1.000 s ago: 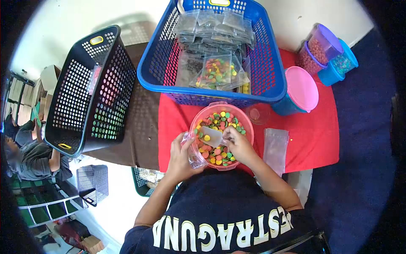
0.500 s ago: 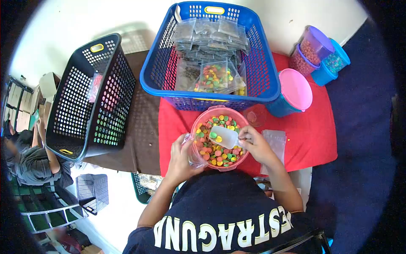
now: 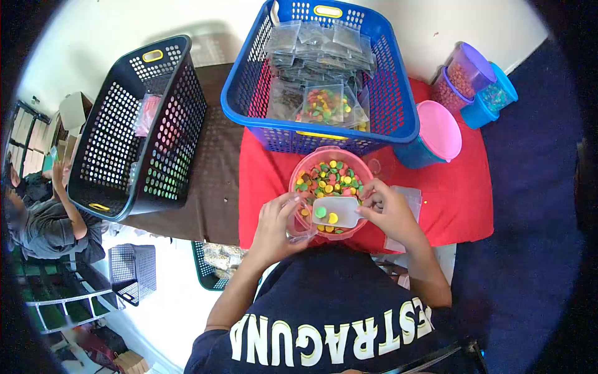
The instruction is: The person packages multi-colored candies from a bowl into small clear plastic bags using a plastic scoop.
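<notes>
A pink tub (image 3: 366, 169) in front of me holds many small round pieces (image 3: 330, 177) in red, green and yellow. My right hand (image 3: 391, 213) pinches the handle of a white scoop (image 3: 346, 212), which is over the near half of the tub. One green and one or two yellow pieces lie in the scoop. At the tub's left side, my left hand (image 3: 271, 229) grips a clear plastic bag (image 3: 301, 230), its mouth beside the scoop's left end. Flat clear bags (image 3: 408, 198) lie on the red cloth, partly behind my right forearm.
A blue basket (image 3: 261, 128) with filled packets (image 3: 322, 103) stands behind the tub. To the left is a black basket (image 3: 163, 149). A pink-lidded container (image 3: 440, 131) and smaller tubs (image 3: 467, 71) stand at right. Another person (image 3: 53, 224) is at far left.
The scoop has moved down toward me and to the left hand's bag, with fewer pieces in it. My left hand has shifted slightly right. The whole view has shifted a little.
</notes>
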The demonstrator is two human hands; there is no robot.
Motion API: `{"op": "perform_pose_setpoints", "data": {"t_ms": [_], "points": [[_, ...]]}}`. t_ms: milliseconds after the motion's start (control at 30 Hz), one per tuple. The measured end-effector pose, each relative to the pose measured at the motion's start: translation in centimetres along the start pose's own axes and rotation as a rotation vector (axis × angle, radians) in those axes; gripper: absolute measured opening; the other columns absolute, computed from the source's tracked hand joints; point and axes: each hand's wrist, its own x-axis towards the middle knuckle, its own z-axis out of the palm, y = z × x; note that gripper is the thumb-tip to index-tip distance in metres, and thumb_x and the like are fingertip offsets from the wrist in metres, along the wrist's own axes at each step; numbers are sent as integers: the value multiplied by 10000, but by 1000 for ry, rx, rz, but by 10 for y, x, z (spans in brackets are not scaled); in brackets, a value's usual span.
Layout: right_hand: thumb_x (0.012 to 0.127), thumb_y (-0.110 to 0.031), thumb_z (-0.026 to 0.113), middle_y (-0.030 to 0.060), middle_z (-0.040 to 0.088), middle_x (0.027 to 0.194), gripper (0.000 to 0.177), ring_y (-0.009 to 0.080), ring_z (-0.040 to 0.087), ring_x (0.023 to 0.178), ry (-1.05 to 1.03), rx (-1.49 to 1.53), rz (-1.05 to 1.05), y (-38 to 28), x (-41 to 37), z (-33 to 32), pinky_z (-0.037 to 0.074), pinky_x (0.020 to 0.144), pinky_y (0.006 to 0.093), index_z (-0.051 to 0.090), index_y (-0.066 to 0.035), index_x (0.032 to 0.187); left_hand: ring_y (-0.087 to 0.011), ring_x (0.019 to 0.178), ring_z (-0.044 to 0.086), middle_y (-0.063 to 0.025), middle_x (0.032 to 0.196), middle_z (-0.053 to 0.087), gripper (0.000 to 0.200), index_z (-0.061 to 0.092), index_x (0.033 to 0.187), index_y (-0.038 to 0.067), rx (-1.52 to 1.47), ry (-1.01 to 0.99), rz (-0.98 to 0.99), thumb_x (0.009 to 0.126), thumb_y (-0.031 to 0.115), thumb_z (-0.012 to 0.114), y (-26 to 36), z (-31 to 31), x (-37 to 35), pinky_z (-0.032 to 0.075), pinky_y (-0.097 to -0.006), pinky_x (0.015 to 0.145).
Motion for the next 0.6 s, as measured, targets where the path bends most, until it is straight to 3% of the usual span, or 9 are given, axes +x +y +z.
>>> {"op": "perform_pose_setpoints", "data": {"t_ms": [100,367,500,567,600], "points": [[852,-84,724,91,670,779,241,149,665,700,-25,-106,-5,-3,10,6,512,628,313,555,-50,1021,-400,1246,469,-200,1375,470,974,369,1414,69,40,-65,27,611,241,892,0,-1,2,372,-501,1050],[834,-97,747,89,668,774,261,143,672,703,7,-187,34,-12,17,-5,503,621,299,562,-44,1011,-395,1251,474,-194,1377,476,967,365,1420,75,59,-17,19,621,236,886,5,1,5,375,-508,1033],[812,-111,772,93,668,786,278,131,672,733,2,-47,20,-1,22,-13,509,651,300,570,-41,991,-398,1258,464,-203,1380,467,945,372,1417,60,43,-73,23,636,234,875,4,-9,12,372,-497,1040],[842,-128,713,93,666,779,212,185,673,720,93,-320,-131,0,23,-17,489,677,354,588,-60,999,-398,1267,455,-203,1387,461,940,372,1419,56,81,-89,-53,641,232,870,-5,-10,13,364,-490,1054],[842,-128,713,93,666,779,212,185,673,720,94,-314,-115,4,25,-16,489,677,354,588,-60,999,-398,1276,446,-203,1393,455,935,373,1420,52,124,-91,-124,646,229,866,-11,-10,14,355,-483,1067]]}}
